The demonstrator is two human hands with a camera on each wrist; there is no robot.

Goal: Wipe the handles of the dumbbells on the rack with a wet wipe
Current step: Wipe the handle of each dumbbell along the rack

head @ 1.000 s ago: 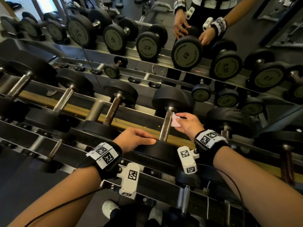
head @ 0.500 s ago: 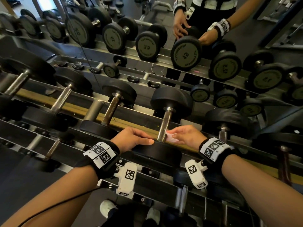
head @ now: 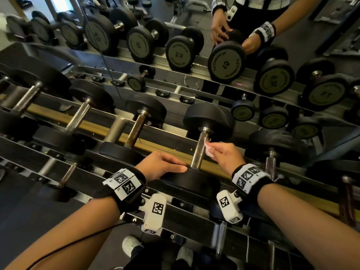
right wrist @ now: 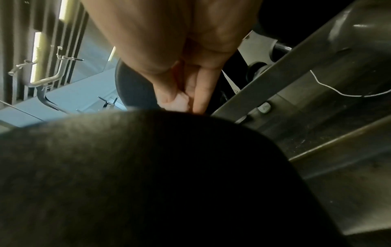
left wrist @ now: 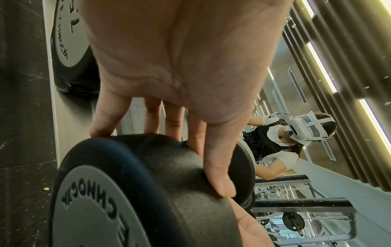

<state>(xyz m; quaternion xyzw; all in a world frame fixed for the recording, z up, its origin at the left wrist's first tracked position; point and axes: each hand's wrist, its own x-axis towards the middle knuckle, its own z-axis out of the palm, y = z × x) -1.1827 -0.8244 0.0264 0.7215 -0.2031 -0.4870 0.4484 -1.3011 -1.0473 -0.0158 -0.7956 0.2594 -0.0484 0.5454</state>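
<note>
A black dumbbell lies on the rack's upper tier, its knurled steel handle [head: 199,152] running away from me between its far head [head: 209,118] and near head [head: 191,182]. My left hand [head: 173,165] holds the near head, fingers over its rim and thumb along the top; the left wrist view shows the fingers [left wrist: 217,167] draped over that head [left wrist: 148,175]. My right hand [head: 212,149] pinches a small pale wet wipe [head: 208,151] against the right side of the handle, about mid-length. In the right wrist view the wipe [right wrist: 180,102] shows between the fingertips behind a dark dumbbell head [right wrist: 148,183].
More dumbbells lie close by on the same tier, one to the left [head: 136,129] and one to the right [head: 270,162]. A mirror [head: 194,20] behind the rack reflects the weights and a person. The rack's rail [head: 93,124] crosses under the handles, with a lower tier [head: 218,236] below.
My right hand slid the wipe down the handle towards the near head, then back up to about mid-length. My left hand stayed on the near head.
</note>
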